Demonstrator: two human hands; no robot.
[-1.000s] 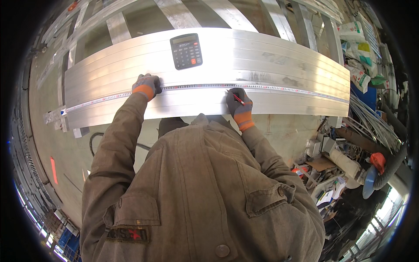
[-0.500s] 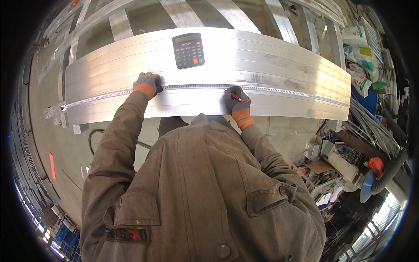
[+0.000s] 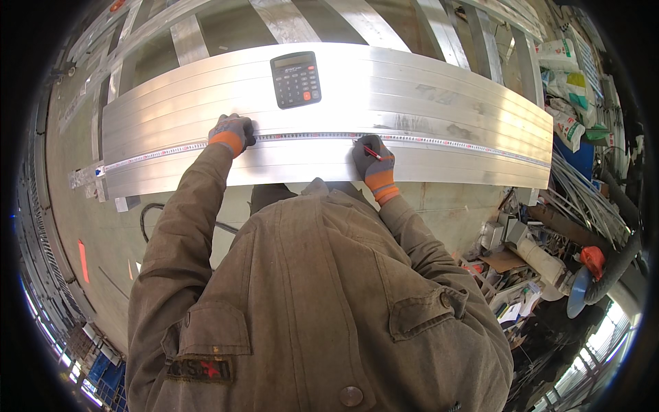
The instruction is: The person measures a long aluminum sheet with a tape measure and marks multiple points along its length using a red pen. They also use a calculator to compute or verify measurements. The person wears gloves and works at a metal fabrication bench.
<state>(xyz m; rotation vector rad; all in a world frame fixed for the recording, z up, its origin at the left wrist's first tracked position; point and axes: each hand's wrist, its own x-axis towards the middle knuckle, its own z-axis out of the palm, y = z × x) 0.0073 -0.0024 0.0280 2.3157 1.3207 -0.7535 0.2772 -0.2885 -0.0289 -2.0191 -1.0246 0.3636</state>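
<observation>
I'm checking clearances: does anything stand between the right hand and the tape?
Nothing visible: the right hand, holding a red writing tool, is at the near edge of the tape. The calculator lies beyond it.

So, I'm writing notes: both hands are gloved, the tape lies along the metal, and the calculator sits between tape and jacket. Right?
Not quite: the head view shows the calculator beyond the tape, away from the jacket. The left hand and right hand are gloved, and the tape lies along the metal.

Smooth glossy metal slats (image 3: 336, 114), matt cloth jacket (image 3: 309, 295).
</observation>
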